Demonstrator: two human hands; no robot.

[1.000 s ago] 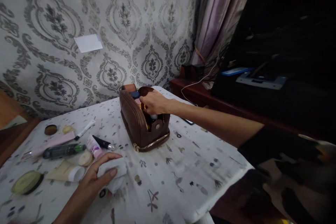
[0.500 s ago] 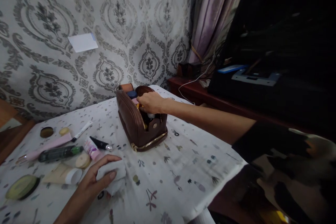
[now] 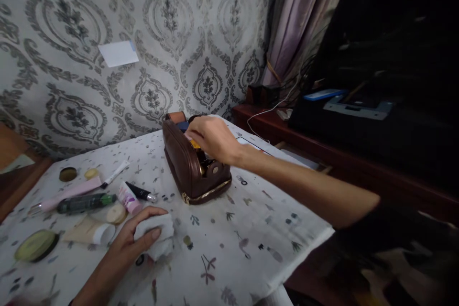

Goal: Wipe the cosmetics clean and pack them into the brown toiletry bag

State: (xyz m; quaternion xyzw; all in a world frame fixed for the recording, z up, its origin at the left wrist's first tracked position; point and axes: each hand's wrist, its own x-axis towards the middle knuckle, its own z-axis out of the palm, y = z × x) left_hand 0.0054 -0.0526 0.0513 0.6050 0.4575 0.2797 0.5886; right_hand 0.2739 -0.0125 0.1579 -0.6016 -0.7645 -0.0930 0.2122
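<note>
A crumpled white cloth (image 3: 162, 241) is gripped in my left hand (image 3: 138, 235), resting on the patterned tablecloth. My right hand (image 3: 215, 136) is at the unzipped mouth of a brown makeup bag (image 3: 181, 165), its fingers bent together and their tips partly hidden. A pinkish bit shows by the fingertips, but I cannot make out what they hold. Inside the bag, a dark blue item (image 3: 182, 126) and a yellow item (image 3: 194, 144) are visible. Close to my left hand lie a pink-and-white tube (image 3: 129, 198), a beige tube (image 3: 89, 230) and a black tube (image 3: 141, 191).
Farther left are a green bottle (image 3: 86, 203), a long pink item (image 3: 68, 193), a thin white tube (image 3: 115, 174) and several round items, including a greenish oval compact (image 3: 36, 245). To the right stand a dark red cabinet (image 3: 261, 119) with a white cable and a large black screen (image 3: 401, 57).
My right hand has lifted slightly and shifted right over the bag's opening, the wrist now nearer me. My left hand keeps the cloth in place. The view has shifted a little.
</note>
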